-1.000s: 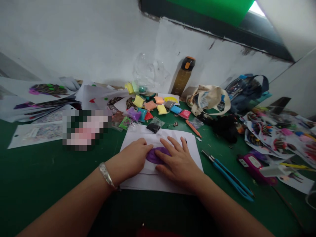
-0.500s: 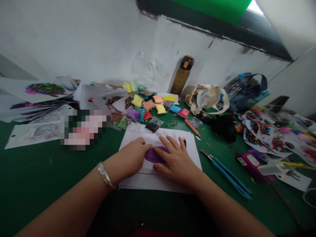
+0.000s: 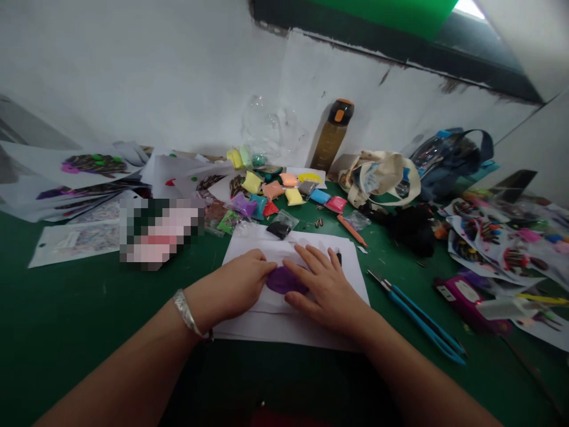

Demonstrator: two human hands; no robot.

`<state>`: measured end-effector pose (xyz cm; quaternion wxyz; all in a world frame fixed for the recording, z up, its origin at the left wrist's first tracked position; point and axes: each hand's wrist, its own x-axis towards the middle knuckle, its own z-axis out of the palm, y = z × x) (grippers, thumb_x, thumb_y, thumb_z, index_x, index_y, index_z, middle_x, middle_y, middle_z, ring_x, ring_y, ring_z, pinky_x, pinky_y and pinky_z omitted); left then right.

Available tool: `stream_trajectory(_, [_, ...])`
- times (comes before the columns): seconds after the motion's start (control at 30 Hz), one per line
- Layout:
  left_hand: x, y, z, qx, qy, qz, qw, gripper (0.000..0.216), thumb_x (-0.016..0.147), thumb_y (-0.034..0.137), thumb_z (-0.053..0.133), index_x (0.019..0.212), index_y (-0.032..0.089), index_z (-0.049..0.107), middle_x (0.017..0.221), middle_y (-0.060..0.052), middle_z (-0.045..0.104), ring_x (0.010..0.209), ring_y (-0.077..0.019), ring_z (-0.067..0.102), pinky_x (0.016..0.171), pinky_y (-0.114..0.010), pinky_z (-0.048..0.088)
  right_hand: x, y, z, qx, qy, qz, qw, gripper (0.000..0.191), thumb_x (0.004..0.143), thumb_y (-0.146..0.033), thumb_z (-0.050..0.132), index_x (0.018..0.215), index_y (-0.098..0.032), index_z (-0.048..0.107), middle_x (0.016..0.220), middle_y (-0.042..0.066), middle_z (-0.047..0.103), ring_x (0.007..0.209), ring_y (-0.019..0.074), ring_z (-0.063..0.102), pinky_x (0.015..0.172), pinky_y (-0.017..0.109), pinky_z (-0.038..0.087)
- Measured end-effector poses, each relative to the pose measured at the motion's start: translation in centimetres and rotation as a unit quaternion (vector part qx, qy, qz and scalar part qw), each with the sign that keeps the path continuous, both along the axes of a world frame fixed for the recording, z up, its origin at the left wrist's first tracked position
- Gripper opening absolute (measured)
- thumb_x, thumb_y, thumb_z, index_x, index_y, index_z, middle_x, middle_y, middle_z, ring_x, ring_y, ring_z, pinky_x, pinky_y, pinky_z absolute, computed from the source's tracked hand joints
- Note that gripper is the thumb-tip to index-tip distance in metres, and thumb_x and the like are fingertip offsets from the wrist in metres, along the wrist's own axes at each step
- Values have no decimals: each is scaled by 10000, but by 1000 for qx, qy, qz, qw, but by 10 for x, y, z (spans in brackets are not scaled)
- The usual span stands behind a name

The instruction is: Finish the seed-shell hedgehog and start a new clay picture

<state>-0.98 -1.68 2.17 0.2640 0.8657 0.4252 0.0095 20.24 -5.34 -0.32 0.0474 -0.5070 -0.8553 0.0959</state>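
Observation:
A flat purple oval of what looks like modelling clay (image 3: 281,281) lies on a stack of white paper (image 3: 284,327). My left hand (image 3: 240,283) rests at its left side, fingers curled in and thumb tip at the clay's edge; whatever is inside the curl is hidden. Over the right part of the oval, my right hand (image 3: 322,290) is spread flat with fingers apart, index and thumb at the purple surface. A dark pen-like tip (image 3: 339,257) shows beyond its fingers. Just above the paper sits a small clear bag with black contents (image 3: 279,229).
Blue-handled tweezers (image 3: 422,320) lie to the right, near a magenta box (image 3: 466,302). Several colourful clay packets (image 3: 272,190) spread behind the paper. A brown bottle (image 3: 331,136) and a cream cloth bag (image 3: 377,178) stand by the wall. Decorated sheets (image 3: 98,166) pile at left.
The whole view has shifted slightly, so things appear a little further right. Both hands keep nearly the same pose on the purple piece; the right fingers have moved slightly.

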Motion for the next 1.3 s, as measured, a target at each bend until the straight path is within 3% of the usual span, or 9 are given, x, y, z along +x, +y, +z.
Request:
stream_trajectory(0.1, [1, -4, 1, 6, 13, -5, 1000, 319, 914, 199, 381, 1100, 220, 640, 975, -67, 562, 847, -187, 575, 808, -316, 453, 10, 3, 0, 7, 7, -19, 1000, 580, 904, -588, 359, 1413, -310, 384, 1525, 68, 279, 1396, 326, 206, 1086, 639, 112])
stream_trajectory(0.3, [2, -9, 0, 36, 25, -4, 999, 314, 904, 161, 381, 1088, 214, 631, 973, -69, 555, 822, -183, 568, 783, -310, 458, 32, 4, 4, 3, 18, -59, 998, 530, 922, -587, 313, 1343, -319, 489, 1489, 56, 357, 1385, 324, 238, 1086, 627, 151])
stream_trajectory(0.53, [3, -10, 3, 41, 26, -12, 999, 410, 901, 156, 383, 1282, 205, 526, 1054, -86, 567, 930, -203, 568, 855, -330, 445, 31, -13, 18, -65, -8, -4, 998, 522, 926, -589, 294, 1383, -369, 416, 1529, 32, 275, 1408, 318, 181, 1092, 626, 146])
stream_trajectory(0.73, [7, -15, 1, 68, 43, -18, 997, 355, 899, 185, 398, 1195, 249, 583, 958, -71, 546, 850, -211, 553, 781, -342, 456, 21, -15, 20, -67, -36, 12, 997, 546, 911, -612, 306, 1357, -338, 463, 1526, 58, 281, 1407, 339, 164, 1090, 636, 76])
stream_trajectory(1.0, [5, -14, -1, 62, 28, -18, 998, 351, 901, 187, 397, 1205, 237, 566, 978, -67, 545, 866, -207, 551, 798, -345, 452, 21, -15, 23, -58, -24, 25, 998, 543, 908, -608, 333, 1380, -354, 424, 1544, 64, 227, 1411, 337, 151, 1092, 630, 85])
stream_trajectory(1.3, [6, -14, -1, 78, 43, -23, 996, 289, 901, 184, 387, 1059, 188, 630, 931, -71, 547, 814, -194, 545, 755, -321, 440, 10, -16, 15, -11, -50, 47, 998, 524, 904, -580, 381, 1347, -317, 477, 1529, 69, 271, 1398, 369, 165, 1073, 661, -24])
